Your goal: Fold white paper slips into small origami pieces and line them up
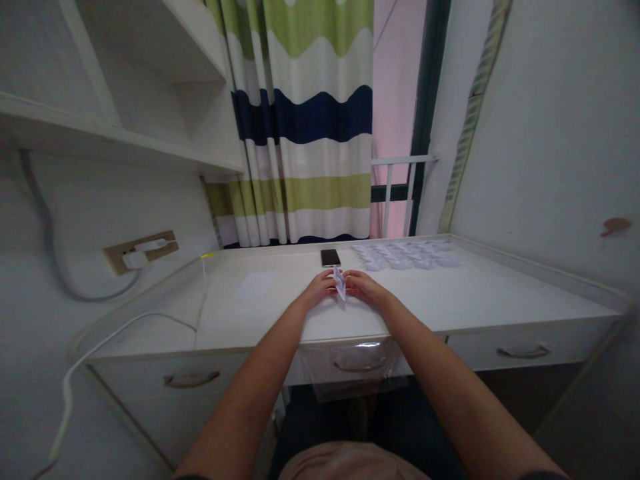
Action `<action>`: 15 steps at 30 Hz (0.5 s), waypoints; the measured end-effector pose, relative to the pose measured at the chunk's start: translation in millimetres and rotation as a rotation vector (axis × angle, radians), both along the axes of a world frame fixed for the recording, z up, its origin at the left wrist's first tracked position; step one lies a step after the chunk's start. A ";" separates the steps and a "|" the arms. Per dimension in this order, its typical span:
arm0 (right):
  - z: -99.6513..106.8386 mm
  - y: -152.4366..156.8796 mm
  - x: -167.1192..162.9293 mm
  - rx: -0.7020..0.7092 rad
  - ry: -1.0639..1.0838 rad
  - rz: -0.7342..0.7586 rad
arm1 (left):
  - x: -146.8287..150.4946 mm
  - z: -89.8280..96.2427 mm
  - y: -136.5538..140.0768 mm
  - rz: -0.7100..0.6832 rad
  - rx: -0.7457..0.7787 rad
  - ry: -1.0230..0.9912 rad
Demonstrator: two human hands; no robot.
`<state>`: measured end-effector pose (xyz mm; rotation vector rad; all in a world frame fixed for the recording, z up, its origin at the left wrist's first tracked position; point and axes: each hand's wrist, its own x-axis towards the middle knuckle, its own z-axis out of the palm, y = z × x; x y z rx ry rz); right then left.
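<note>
Between my two hands, just above the white desk (280, 327), a small piece of folded white paper (340, 284) is held on edge. My left hand (321, 289) grips it from the left with the fingers closed. From the other side my right hand (365, 287) has its fingers closed on the same paper. Right behind the hands lies a dark phone (331, 258). Several folded white paper pieces (405, 255) stand in rows at the back right of the desk. To the left lies a flat stack or sheet of white paper (255, 285).
A white cable (150, 314) runs over the desk's left end, near a wall socket (141, 252) with plugs. Shelves (165, 127) overhang the left side. A striped curtain (320, 160) hangs behind. Clear plastic (350, 370) hangs at the front drawer.
</note>
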<state>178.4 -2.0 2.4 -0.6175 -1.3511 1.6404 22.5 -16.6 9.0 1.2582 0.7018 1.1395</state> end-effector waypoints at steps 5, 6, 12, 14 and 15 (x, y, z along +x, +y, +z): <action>1.2 -0.1 -1.1 0.002 0.003 -0.024 | -2.1 -2.9 5.0 -0.016 0.036 0.029; 1.4 -0.2 -1.1 0.004 0.002 -0.031 | -2.2 -3.5 5.7 -0.018 0.040 0.033; 1.4 -0.1 -0.5 0.022 0.013 -0.052 | -1.2 -5.2 6.2 -0.016 0.036 0.019; 0.5 0.5 -0.1 0.028 0.015 -0.061 | -0.8 -5.0 5.3 -0.022 0.031 0.020; -0.1 1.1 0.1 0.031 0.017 -0.064 | -0.7 -4.9 4.8 -0.024 0.030 0.022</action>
